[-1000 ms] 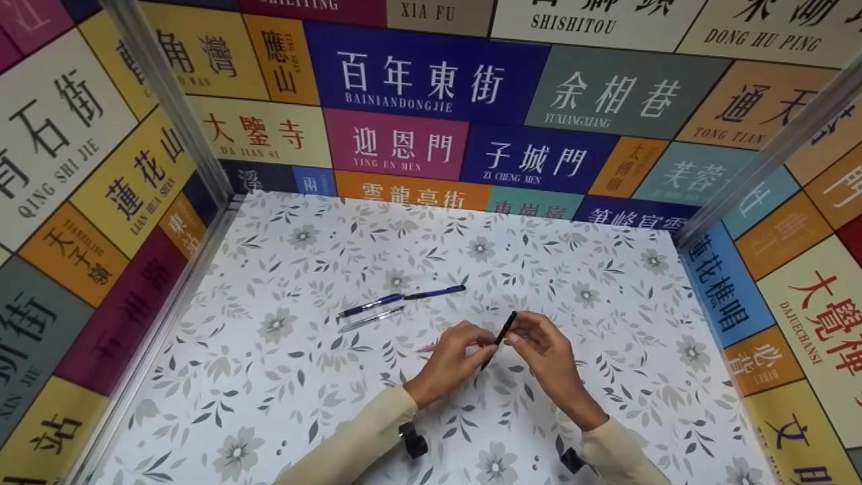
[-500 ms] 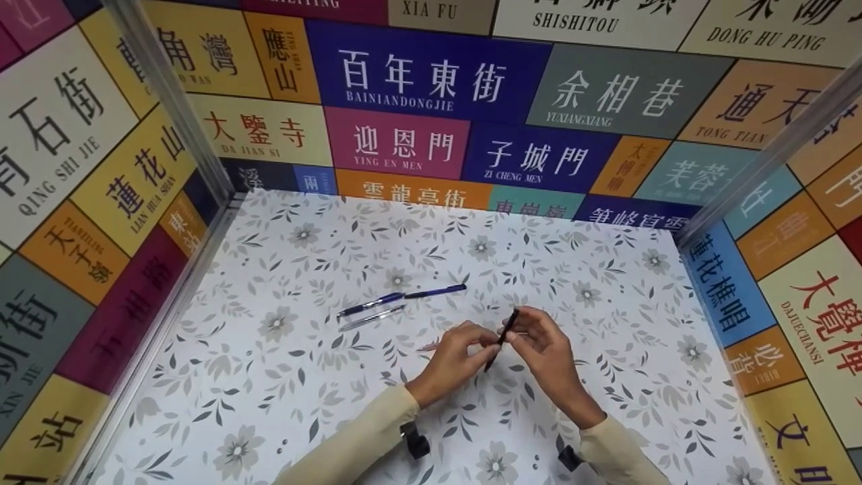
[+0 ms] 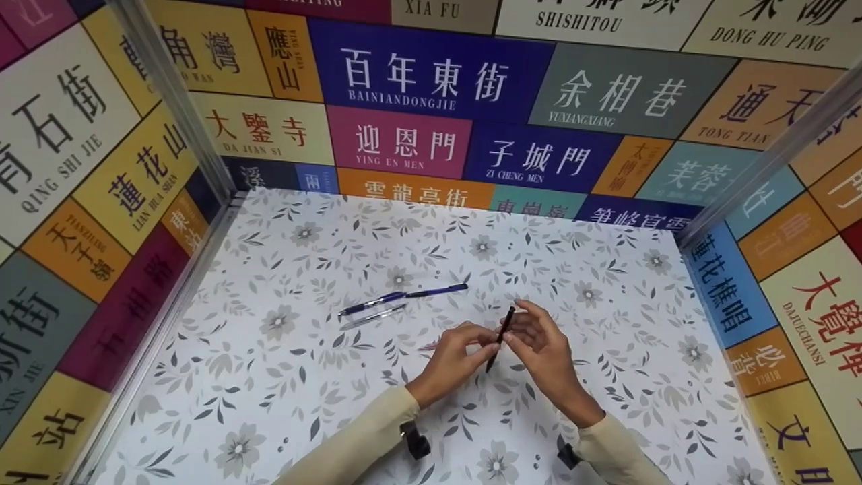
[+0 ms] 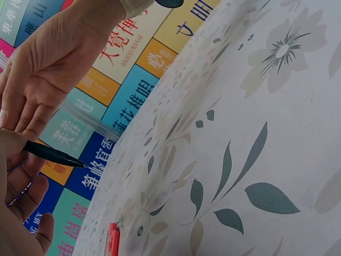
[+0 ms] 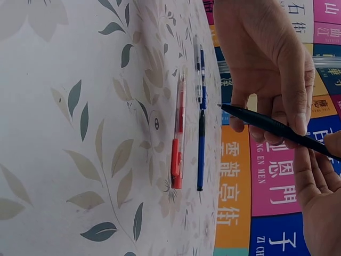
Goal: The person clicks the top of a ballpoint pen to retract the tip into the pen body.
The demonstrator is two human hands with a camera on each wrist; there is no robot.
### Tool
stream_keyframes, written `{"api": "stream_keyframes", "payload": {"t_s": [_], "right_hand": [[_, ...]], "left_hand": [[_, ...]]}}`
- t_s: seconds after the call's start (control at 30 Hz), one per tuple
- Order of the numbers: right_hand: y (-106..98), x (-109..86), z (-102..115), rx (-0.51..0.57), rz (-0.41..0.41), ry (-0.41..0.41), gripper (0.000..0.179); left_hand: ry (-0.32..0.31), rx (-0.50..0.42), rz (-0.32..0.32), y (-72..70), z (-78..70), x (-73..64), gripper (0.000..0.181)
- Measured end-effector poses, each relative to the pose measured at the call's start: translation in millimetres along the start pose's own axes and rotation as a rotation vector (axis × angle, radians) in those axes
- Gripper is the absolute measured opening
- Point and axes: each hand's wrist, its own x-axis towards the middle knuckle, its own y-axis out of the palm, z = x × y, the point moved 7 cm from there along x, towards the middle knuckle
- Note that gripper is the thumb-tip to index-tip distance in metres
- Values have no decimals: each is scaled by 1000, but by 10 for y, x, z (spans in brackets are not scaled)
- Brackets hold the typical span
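Saw this slim black pen (image 5: 261, 121), dark all along the barrel and narrowing to a fine tip at one end. It was up in the air on a slant, tip end down, top end poking up, with the left hand (image 3: 456, 357) pinching it mid-barrel and the right hand (image 3: 551, 353) holding it a bit higher.

The black pen (image 5: 261, 120) looks like smooth plastic.

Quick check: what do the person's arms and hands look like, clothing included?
The left hand and right hand wear no gloves. The left sleeve and right sleeve are long, plain and cream; a small black device shows at each wrist.
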Motion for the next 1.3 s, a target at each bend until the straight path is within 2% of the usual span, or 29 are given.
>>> {"api": "stream_keyframes", "payload": {"t_s": [0.3,0.53,0.8,1.13,1.3], "right_hand": [[26,21,22,-38,11,-21,63],[46,38,91,-54,21,-77,60],[60,58,122,-97,57,-106,62],[56,55,137,-107,52,-134,63],[52,59,144,-107,52,-145,63]], "left_hand": [[-22,-22,-7,-4,7,-2,12],[-30,-27,-16,-6,3,-6,10],[-46,-62,-18,-5,17,-16,10],[-89,-115,-8,15,72,-40,10],[-84,-113,5,13,53,-38,10]]}}
